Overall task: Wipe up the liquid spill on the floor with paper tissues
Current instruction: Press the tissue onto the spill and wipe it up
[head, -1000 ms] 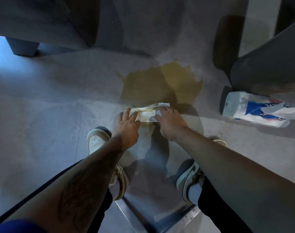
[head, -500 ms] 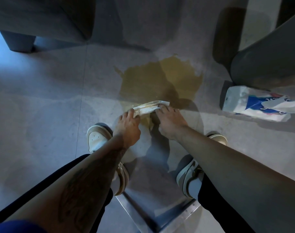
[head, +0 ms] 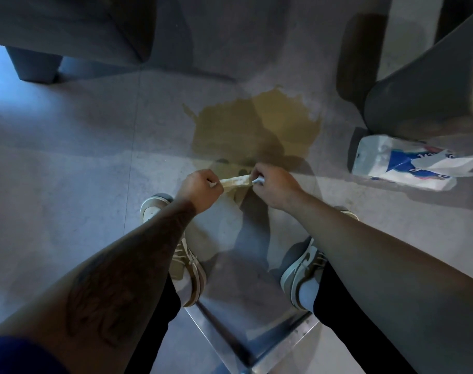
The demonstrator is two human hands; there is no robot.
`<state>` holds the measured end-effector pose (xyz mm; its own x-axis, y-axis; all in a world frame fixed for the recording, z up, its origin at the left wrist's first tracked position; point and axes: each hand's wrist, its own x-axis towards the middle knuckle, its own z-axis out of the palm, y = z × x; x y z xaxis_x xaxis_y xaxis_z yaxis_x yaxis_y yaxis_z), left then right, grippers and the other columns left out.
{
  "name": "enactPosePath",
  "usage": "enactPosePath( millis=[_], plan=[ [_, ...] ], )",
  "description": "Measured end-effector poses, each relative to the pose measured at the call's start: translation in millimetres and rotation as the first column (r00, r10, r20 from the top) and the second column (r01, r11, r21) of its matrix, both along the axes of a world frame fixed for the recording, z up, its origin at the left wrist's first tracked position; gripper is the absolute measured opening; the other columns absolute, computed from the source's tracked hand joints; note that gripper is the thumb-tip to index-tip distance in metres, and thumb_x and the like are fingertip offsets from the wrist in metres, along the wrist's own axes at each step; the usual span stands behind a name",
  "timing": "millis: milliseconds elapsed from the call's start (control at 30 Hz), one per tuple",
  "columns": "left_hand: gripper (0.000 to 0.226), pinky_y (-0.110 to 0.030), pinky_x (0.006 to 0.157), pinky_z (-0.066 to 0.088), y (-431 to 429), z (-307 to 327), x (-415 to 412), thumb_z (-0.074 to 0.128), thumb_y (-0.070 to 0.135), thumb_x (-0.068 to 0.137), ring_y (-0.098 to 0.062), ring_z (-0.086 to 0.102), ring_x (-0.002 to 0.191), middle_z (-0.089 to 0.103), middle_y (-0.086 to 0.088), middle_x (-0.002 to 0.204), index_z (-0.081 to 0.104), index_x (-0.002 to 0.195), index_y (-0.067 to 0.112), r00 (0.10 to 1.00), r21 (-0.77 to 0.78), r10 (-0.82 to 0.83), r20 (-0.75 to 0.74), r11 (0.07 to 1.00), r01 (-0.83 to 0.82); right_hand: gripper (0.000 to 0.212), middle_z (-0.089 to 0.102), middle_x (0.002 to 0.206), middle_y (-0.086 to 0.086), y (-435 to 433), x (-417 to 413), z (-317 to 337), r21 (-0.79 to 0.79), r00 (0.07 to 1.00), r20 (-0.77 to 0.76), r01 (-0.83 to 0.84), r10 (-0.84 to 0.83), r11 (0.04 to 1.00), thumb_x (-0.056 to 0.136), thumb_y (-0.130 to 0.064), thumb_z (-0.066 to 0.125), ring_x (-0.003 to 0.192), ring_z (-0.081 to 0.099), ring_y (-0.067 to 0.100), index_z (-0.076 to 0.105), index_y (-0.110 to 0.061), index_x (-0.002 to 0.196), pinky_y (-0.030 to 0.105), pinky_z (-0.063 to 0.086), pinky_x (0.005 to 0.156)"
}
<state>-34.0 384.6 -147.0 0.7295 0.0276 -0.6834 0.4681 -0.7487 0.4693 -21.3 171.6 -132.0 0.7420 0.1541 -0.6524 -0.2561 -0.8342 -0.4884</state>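
A yellow-brown liquid spill [head: 259, 122] spreads over the grey tiled floor ahead of my feet. A soaked, stained paper tissue [head: 235, 181] is stretched into a narrow strip just above the spill's near edge. My left hand [head: 200, 188] pinches its left end and my right hand [head: 273, 184] pinches its right end. Both fists are closed on it. A white and blue pack of paper tissues [head: 402, 164] lies on the floor to the right, with one sheet sticking out.
A dark grey bin [head: 424, 87] stands at the right, behind the tissue pack. Dark furniture with a leg [head: 34, 66] fills the upper left. My two light sneakers [head: 176, 244] flank a metal stool edge [head: 278, 349] below.
The tissue lay flat under my fingers on the floor. Both hands have gathered it, lifted it and pulled it into a thin strip between closed fists.
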Motion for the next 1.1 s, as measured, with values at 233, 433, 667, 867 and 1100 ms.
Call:
enactPosePath(
  millis=[233, 433, 667, 867, 1100],
  plan=[
    [0.024, -0.032, 0.09, 0.052, -15.2, -8.4, -21.2, 0.067, 0.021, 0.083, -0.023, 0.061, 0.101, 0.058, -0.007, 0.117, 0.072, 0.105, 0.015, 0.997, 0.026, -0.046, -0.067, 0.999, 0.047, 0.038, 0.064, 0.116, 0.006, 7.4, -17.5, -4.6, -0.186, 0.996, 0.035, -0.072, 0.079, 0.98, 0.087, -0.015, 0.056, 0.104, 0.061, 0.031, 0.053, -0.026, 0.123, 0.036, 0.049, 0.083],
    [0.04, -0.038, 0.099, 0.039, -35.0, -6.6, -57.6, 0.054, 0.033, 0.085, -0.038, 0.055, 0.111, 0.063, -0.017, 0.12, 0.069, 0.114, 0.009, 0.983, 0.196, -0.185, -0.004, 0.964, 0.182, 0.059, 0.042, 0.142, 0.005, 18.3, -56.9, -15.9, -0.3, 0.979, -0.038, -0.204, 0.202, 0.932, 0.08, -0.019, 0.061, 0.125, 0.041, 0.03, 0.047, -0.012, 0.137, 0.042, 0.042, 0.1],
    [0.028, -0.027, 0.084, 0.044, -55.7, 5.4, -68.3, 0.056, 0.013, 0.086, -0.031, 0.064, 0.103, 0.069, -0.013, 0.108, 0.063, 0.112, 0.008, 0.973, 0.066, 0.219, -0.067, 0.974, -0.214, 0.065, 0.034, 0.15, 0.006, 29.7, -73.4, -17.1, -0.239, 0.997, -0.07, 0.005, -0.023, 0.971, 0.082, -0.009, 0.057, 0.133, 0.038, 0.03, 0.04, -0.007, 0.145, 0.039, 0.039, 0.106],
    [0.02, -0.042, 0.083, 0.054, -62.8, -4.7, -69.4, 0.056, 0.004, 0.086, -0.036, 0.067, 0.094, 0.07, -0.014, 0.099, 0.06, 0.104, 0.013, 0.844, -0.077, 0.486, -0.228, 0.855, -0.513, 0.057, 0.033, 0.151, 0.004, 30.6, -70.6, -19.0, -0.267, 0.982, -0.12, 0.112, -0.148, 0.957, 0.087, -0.015, 0.058, 0.131, 0.038, 0.028, 0.045, -0.014, 0.143, 0.039, 0.04, 0.106],
    [0.021, -0.036, 0.066, 0.059, -66.8, -9.6, -53.9, 0.05, 0.002, 0.088, -0.025, 0.065, 0.081, 0.069, -0.013, 0.089, 0.069, 0.086, 0.012, 0.563, -0.102, 0.636, -0.527, 0.611, -0.785, 0.041, 0.043, 0.138, 0.01, 37.6, -70.4, -27.1, -0.144, 0.961, -0.158, 0.203, -0.225, 0.969, 0.088, -0.035, 0.067, 0.112, 0.059, 0.034, 0.06, -0.017, 0.125, 0.036, 0.049, 0.091]
  ],
)
